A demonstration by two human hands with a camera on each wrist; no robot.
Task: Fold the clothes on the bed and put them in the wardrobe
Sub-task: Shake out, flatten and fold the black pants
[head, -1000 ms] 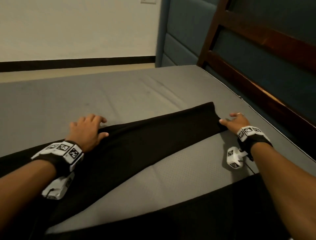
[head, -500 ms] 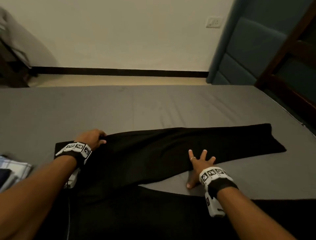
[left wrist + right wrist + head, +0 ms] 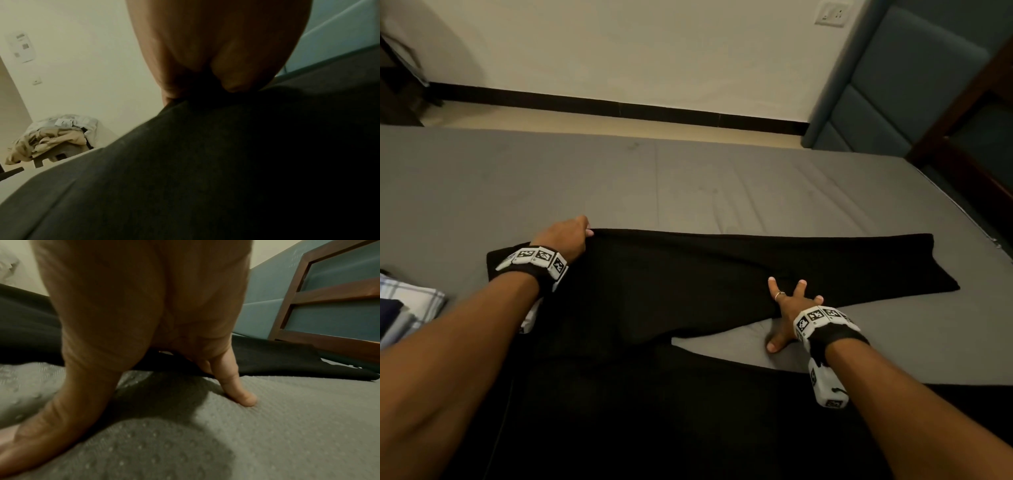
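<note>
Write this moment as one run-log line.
left hand: grips black trousers edge | right hand: pressed flat on leg | grey bed

Both forearms reach forward, each with a black band and white marker blocks at the wrist. The left hand (image 3: 566,233) sits farther out, knuckles up, fingers curled under and pinching. The right hand (image 3: 789,308) lies palm down and flat, fingers (image 3: 773,286) straight and spread, thumb (image 3: 774,344) splayed back toward the body. One of its fingers wears a ring (image 3: 780,294).
</note>
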